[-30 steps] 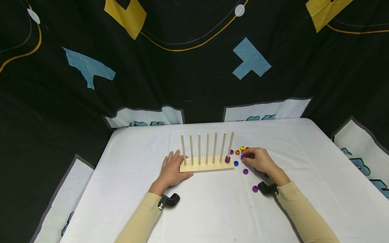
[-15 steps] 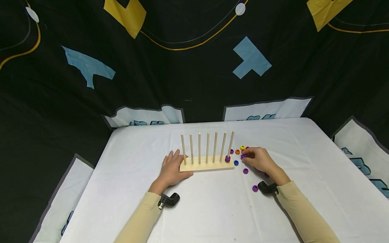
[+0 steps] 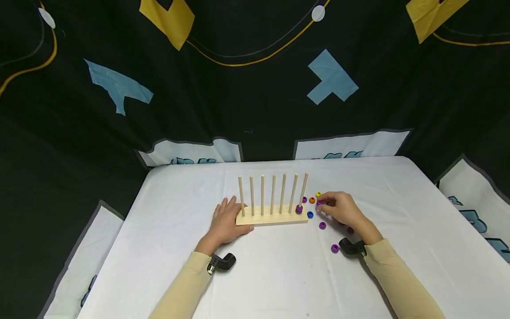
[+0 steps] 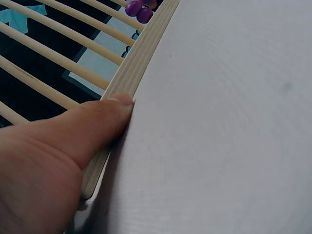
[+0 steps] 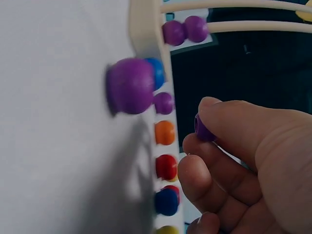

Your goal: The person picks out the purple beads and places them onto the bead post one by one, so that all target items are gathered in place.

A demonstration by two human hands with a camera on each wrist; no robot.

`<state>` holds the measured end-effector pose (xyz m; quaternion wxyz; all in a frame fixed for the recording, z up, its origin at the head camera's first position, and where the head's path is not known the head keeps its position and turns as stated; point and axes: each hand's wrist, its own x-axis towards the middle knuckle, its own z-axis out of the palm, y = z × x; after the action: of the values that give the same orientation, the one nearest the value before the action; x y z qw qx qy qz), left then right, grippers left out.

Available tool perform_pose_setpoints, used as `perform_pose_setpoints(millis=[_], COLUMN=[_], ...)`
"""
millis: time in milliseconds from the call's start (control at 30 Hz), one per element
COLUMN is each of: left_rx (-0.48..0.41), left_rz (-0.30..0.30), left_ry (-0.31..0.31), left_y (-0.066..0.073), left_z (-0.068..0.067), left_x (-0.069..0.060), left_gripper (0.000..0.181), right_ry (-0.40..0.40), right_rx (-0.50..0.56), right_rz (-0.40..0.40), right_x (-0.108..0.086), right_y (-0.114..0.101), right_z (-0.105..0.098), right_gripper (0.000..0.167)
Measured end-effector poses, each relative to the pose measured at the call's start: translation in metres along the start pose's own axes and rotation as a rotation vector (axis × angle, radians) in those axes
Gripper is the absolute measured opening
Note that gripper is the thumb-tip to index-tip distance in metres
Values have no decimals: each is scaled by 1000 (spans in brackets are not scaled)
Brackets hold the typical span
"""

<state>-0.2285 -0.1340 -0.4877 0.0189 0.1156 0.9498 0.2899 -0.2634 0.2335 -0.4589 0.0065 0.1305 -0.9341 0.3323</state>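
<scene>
Left hand: your fingers lie spread at the left end of the wooden rack, thumb pressed to its front edge.
Right hand: you pinch a purple bead between thumb and forefinger, raised off the white table, right of the rack.
Pegs: seven stand in a row; the rightmost peg carries two threaded beads, both purple, at its foot.
Loose beads, near the rack: a blue bead is just beside its right end; an orange bead and a yellow bead lie farther back.
Loose beads, nearer you: three scattered beads, all purple.
Sleeves: beige, behind your black wrist cameras.
</scene>
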Motion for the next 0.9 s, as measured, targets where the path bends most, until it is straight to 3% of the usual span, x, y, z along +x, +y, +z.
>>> perform_pose_setpoints(millis=[500,900], left_rx=[-4,-2], left_rz=[7,9], left_ry=[10,7], left_y=[0,-1], left_z=[0,1], left_x=[-1,0], left_gripper=[69,69], right_ry=[51,93], right_rx=[-26,-32], right_rz=[-109,-279], right_x=[2,12], right_y=[-39,-78], right_z=[-28,-62], right_gripper=[25,23])
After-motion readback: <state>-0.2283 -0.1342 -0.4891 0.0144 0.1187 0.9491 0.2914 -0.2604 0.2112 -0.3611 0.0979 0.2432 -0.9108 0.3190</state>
